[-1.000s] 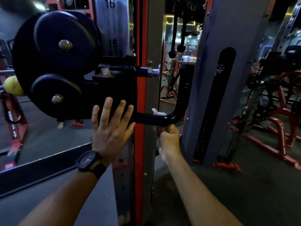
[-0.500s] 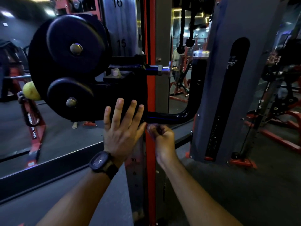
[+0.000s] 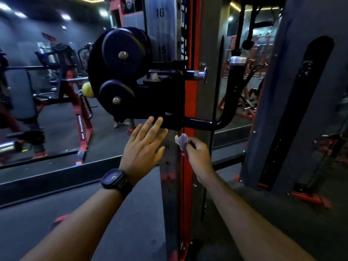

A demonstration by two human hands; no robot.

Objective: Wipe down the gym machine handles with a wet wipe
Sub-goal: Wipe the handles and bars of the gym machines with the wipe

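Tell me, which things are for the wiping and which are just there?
For the job: wet wipe, black curved handle.
Just there: yellow ball, pulley wheels, wristwatch, hanging rope.

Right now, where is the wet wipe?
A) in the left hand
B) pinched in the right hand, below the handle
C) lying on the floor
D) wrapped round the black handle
B: the right hand pinches the crumpled wet wipe below the black handle.
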